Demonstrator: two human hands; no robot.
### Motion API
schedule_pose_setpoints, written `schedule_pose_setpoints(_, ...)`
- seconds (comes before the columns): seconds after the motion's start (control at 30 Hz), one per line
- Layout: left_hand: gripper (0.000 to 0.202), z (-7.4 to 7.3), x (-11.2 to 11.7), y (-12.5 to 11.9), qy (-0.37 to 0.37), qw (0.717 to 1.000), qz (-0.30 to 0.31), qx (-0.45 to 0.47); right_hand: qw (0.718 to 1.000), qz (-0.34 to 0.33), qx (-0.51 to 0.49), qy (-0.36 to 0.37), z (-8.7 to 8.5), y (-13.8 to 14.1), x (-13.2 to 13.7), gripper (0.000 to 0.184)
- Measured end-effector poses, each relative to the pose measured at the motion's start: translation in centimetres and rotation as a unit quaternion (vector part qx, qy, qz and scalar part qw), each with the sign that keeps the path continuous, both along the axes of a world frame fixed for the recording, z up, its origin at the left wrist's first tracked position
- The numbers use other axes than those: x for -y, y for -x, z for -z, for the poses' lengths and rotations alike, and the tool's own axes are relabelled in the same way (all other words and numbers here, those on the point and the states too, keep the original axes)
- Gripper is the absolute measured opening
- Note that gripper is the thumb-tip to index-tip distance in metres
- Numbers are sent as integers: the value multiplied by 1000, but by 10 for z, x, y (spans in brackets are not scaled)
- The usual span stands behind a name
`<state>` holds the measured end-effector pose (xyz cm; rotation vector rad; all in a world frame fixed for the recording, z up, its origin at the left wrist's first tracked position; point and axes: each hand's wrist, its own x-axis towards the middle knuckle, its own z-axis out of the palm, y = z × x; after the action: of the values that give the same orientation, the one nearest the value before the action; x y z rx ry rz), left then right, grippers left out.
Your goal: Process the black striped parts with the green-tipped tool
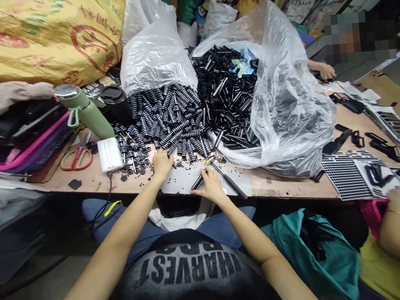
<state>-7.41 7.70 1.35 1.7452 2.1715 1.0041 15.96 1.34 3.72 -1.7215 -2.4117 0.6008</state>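
Currently, small black round discs [124, 178] lie loose at left. Left hand [163, 163] is at the near edge of heaped black-and-white ribbed cylinders [171, 115], likely done; grip closure: cannot tell. Right hand [212, 185] is at a short black tube [197, 183] near the table edge; whether clamped, cannot tell. Right, far: clear plastic bag [289, 95] holds many plain black tubes [228, 94], apparently left to do.

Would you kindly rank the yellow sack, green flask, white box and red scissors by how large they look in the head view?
1. Yellow sack, clearly largest, though cut off by the frame
2. Green flask
3. White box and red scissors: too alike to rank
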Motion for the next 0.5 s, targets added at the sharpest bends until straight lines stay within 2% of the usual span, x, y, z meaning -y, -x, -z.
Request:
schedule_pose_setpoints(0.13, 22, -16, 22, 0, -126, 989, -18, 68, 1000, 18, 7, 1, 1, 1, 4, 104)
schedule_pose_setpoints(0.2, 22, -16, 33, -3, -147, 985, 7, 89, 1000, 19, 6, -1, 4, 1, 5, 105)
schedule_pose_setpoints(0.27, 22, -8, 39, -7, -113, 989, 58, 78, 1000, 21, 9, -2, 5, 2, 4, 106)
schedule_pose_setpoints(0.4, 31, 17, 40, -15, 1, 987, 159, -30, 1000, 17, 15, -1, 5, 4, 3, 106)
schedule_pose_setpoints(0.5, 43, 17, 37, -19, 11, 982, 185, -28, 1000, 20, 6, -2, 4, 3, 4, 105)
